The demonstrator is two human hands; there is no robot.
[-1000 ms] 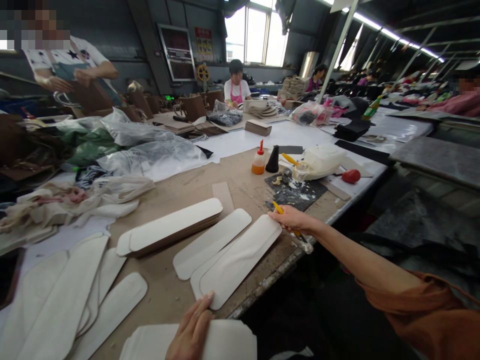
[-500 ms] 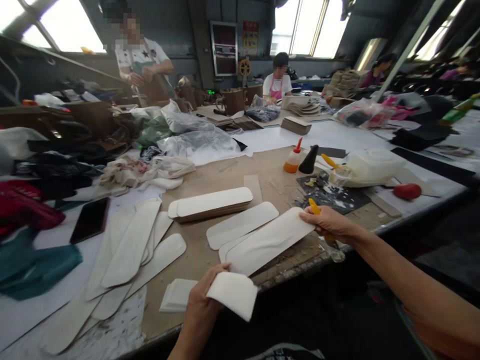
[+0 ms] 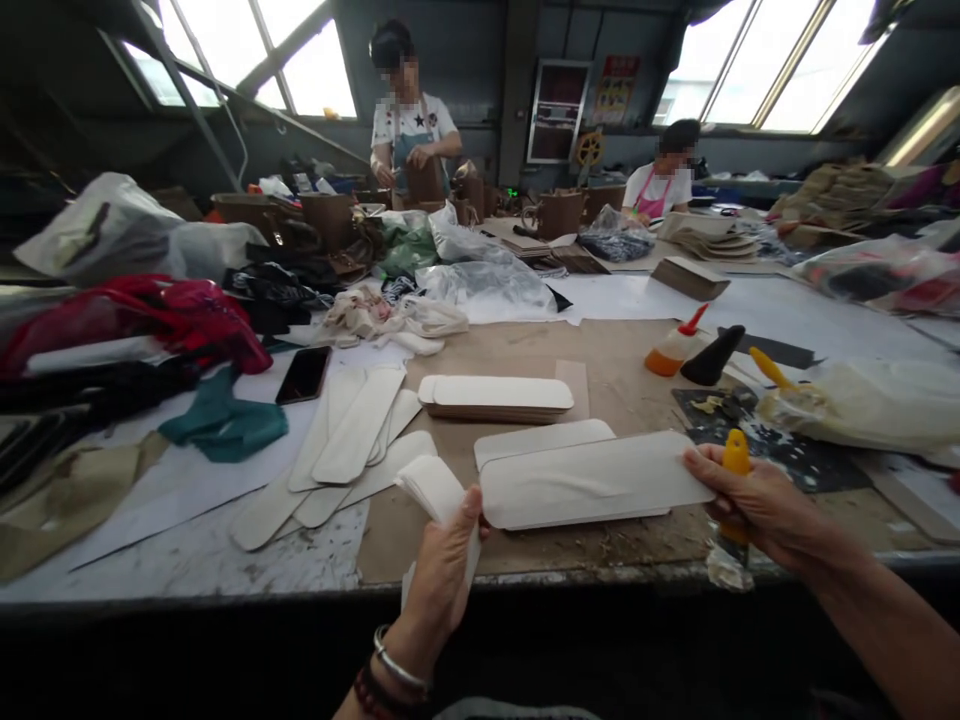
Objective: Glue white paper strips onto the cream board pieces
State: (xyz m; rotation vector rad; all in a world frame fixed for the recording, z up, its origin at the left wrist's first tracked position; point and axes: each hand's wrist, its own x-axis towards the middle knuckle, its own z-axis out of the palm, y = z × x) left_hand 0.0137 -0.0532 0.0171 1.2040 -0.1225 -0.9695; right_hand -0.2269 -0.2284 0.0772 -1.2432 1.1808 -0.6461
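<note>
My left hand (image 3: pixel 442 560) is closed around a small stack of white pieces (image 3: pixel 433 487), with its thumb at the near left end of a long white rounded panel (image 3: pixel 577 484). Between fingers and thumb, my right hand (image 3: pixel 757 500) grips that panel's right end. The same hand also holds a yellow-handled tool (image 3: pixel 736 455), its lower end caked with whitish paste. Other white panels (image 3: pixel 551 440) lie just beneath and behind. Beyond them is a neat stack of white-topped, brown-edged strips (image 3: pixel 495 397). Loose white panels (image 3: pixel 360 425) overlap on the left.
Behind my right hand are a bottle of orange liquid (image 3: pixel 667 350), a black cone-shaped object (image 3: pixel 712 357) and a white plastic container (image 3: pixel 885 400). At left lie a phone (image 3: pixel 303 375) and teal cloth (image 3: pixel 229 415). Two people (image 3: pixel 412 130) work across the table.
The camera view has swung left. The long panel is now more level, and the small stack in my left hand has tipped from pointing right to pointing up and left.
</note>
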